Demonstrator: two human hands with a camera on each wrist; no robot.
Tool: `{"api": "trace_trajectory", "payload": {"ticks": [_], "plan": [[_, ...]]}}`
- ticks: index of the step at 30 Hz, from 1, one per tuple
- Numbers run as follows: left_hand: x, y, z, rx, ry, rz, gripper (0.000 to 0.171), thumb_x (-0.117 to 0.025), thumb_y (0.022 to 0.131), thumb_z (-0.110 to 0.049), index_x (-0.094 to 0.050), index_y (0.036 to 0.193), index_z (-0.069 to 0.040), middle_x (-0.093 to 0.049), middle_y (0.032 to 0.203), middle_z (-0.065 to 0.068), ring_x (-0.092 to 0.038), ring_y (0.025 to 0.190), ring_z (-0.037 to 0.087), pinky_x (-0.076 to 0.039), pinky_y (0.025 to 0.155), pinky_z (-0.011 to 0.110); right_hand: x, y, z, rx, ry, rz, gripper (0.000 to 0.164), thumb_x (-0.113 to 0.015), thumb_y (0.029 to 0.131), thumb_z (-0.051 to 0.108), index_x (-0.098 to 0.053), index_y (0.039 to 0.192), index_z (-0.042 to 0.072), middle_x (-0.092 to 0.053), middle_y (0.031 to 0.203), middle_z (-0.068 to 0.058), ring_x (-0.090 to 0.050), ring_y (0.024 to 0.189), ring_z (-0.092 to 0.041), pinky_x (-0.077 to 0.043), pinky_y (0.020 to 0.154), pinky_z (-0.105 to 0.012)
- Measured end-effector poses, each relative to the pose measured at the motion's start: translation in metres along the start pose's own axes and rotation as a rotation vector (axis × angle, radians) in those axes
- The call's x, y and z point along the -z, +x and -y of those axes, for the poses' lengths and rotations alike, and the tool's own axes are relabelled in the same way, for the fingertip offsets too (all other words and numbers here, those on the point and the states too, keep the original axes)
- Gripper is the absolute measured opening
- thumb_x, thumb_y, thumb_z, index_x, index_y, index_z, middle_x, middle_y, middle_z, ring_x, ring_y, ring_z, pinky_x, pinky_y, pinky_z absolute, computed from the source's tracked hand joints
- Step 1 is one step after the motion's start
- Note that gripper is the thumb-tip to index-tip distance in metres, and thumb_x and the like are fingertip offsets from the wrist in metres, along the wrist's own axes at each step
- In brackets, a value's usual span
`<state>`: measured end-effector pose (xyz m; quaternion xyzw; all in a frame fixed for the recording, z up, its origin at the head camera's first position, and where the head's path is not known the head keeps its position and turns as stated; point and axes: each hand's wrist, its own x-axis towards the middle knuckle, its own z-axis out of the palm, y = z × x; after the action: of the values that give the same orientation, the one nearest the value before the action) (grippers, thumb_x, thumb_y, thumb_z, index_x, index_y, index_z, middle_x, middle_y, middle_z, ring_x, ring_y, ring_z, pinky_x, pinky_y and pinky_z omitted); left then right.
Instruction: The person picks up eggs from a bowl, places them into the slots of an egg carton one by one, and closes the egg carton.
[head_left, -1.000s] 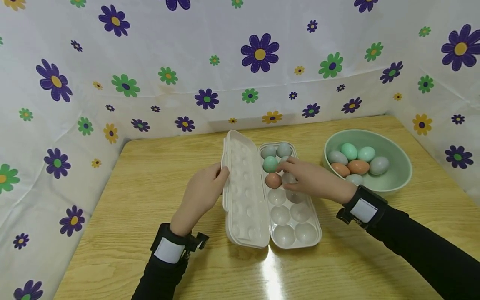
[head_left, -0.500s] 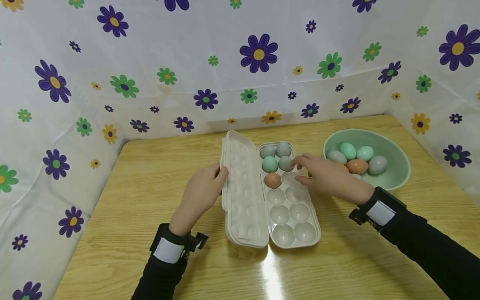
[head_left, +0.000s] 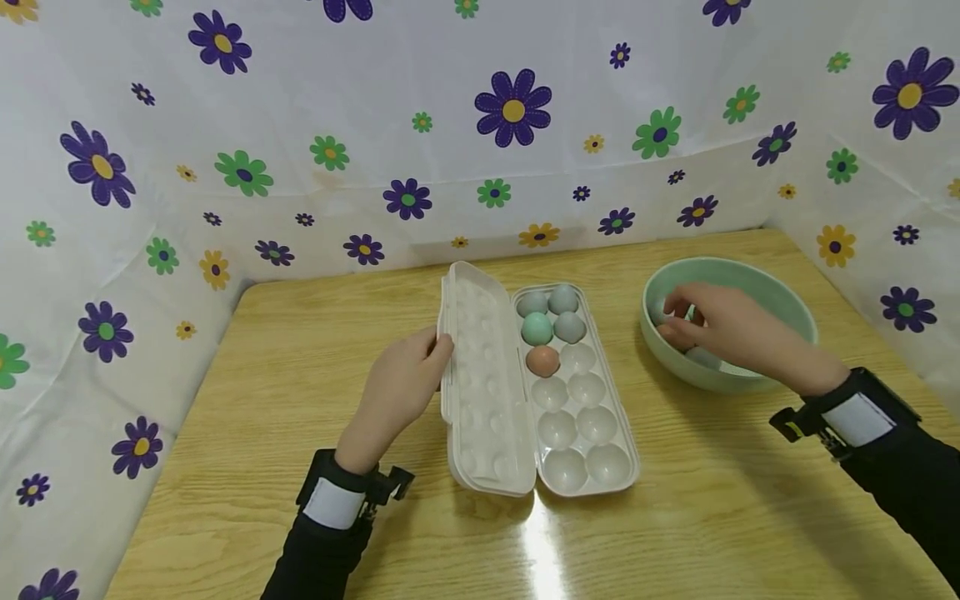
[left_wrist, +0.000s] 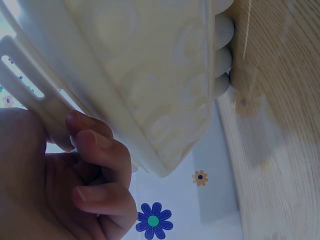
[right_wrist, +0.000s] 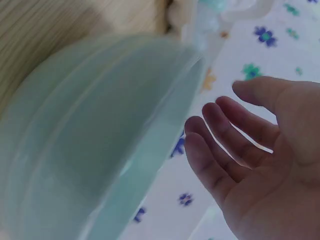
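A white plastic egg carton (head_left: 588, 392) lies unfolded on the table, its lid (head_left: 487, 392) raised on the left. My left hand (head_left: 401, 379) grips the lid's outer edge; in the left wrist view its fingers (left_wrist: 107, 155) curl by the slotted latch. Two grey-blue eggs fill the far row, then a mint egg (head_left: 537, 328) beside a grey egg (head_left: 570, 327), then an orange egg (head_left: 543, 361). My right hand (head_left: 738, 329) reaches over the green bowl (head_left: 780, 292), hiding most of its eggs. The right wrist view shows its fingers (right_wrist: 205, 160) parted, holding nothing.
The wooden table (head_left: 322, 350) carries the carton in the middle and the bowl at the right. A white flowered cloth (head_left: 420, 108) stands behind and on both sides. One grey egg (head_left: 703, 358) shows in the bowl under my hand.
My right hand has left the grey egg in the carton's second row and moved right, into the bowl. My left hand keeps its grip on the lid.
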<state>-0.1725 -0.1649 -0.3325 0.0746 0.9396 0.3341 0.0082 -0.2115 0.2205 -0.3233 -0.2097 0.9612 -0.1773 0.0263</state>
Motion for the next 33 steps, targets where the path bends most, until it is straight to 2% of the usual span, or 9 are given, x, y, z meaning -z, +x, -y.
{"api": "trace_trajectory", "payload": {"ticks": [6,10,16,20,27,33], "plan": [[0.000,0.000,0.002,0.001,0.009,-0.003,0.037,-0.028,0.097,-0.039,-0.054,0.081,-0.018,-0.055,0.064,0.000,-0.050,0.054,0.018,-0.039,0.048,0.036,-0.002,-0.008,-0.027,0.056,-0.061,0.044,0.015,-0.062,0.087,0.022,-0.061,0.095,0.010,-0.058,0.088,0.000,-0.054,0.080,-0.016,-0.047,0.069,-0.038],[0.000,0.000,0.002,0.002,0.002,-0.001,0.037,-0.028,0.097,-0.039,-0.055,0.082,-0.019,-0.056,0.066,-0.001,-0.051,0.056,0.017,-0.040,0.048,0.036,-0.006,-0.013,-0.038,0.076,-0.064,0.098,0.017,-0.065,0.084,0.020,-0.062,0.096,0.009,-0.059,0.087,0.001,-0.055,0.081,-0.017,-0.046,0.070,-0.039],[0.001,-0.001,0.002,0.012,-0.001,-0.002,0.036,-0.028,0.097,-0.040,-0.055,0.084,-0.019,-0.057,0.066,-0.001,-0.052,0.056,0.018,-0.040,0.049,0.036,-0.008,-0.012,-0.045,0.074,-0.036,0.142,0.012,-0.063,0.086,0.023,-0.061,0.093,0.013,-0.057,0.085,0.003,-0.051,0.077,-0.013,-0.044,0.070,-0.039],[0.000,-0.001,0.002,0.012,0.001,0.001,0.037,-0.028,0.097,-0.041,-0.055,0.084,-0.020,-0.057,0.066,-0.001,-0.052,0.056,0.018,-0.040,0.048,0.036,-0.010,-0.009,-0.048,0.043,-0.034,0.180,0.012,-0.061,0.088,0.025,-0.062,0.094,0.015,-0.057,0.083,0.005,-0.048,0.072,-0.011,-0.043,0.067,-0.037],[0.001,-0.001,-0.001,0.008,0.006,0.005,0.037,-0.028,0.097,-0.040,-0.055,0.081,-0.020,-0.056,0.065,-0.001,-0.051,0.056,0.018,-0.040,0.049,0.036,-0.018,-0.010,-0.054,0.044,-0.009,0.238,0.016,-0.062,0.085,0.015,-0.061,0.100,0.010,-0.061,0.099,-0.004,-0.055,0.090,-0.019,-0.046,0.078,-0.043],[0.002,-0.001,-0.002,0.011,0.008,0.008,0.036,-0.029,0.097,-0.039,-0.054,0.080,-0.019,-0.056,0.065,0.000,-0.051,0.055,0.019,-0.039,0.049,0.036,-0.021,-0.011,-0.055,0.045,-0.005,0.213,0.016,-0.064,0.082,0.012,-0.062,0.099,0.010,-0.060,0.101,-0.005,-0.054,0.088,-0.018,-0.046,0.078,-0.043]]}}
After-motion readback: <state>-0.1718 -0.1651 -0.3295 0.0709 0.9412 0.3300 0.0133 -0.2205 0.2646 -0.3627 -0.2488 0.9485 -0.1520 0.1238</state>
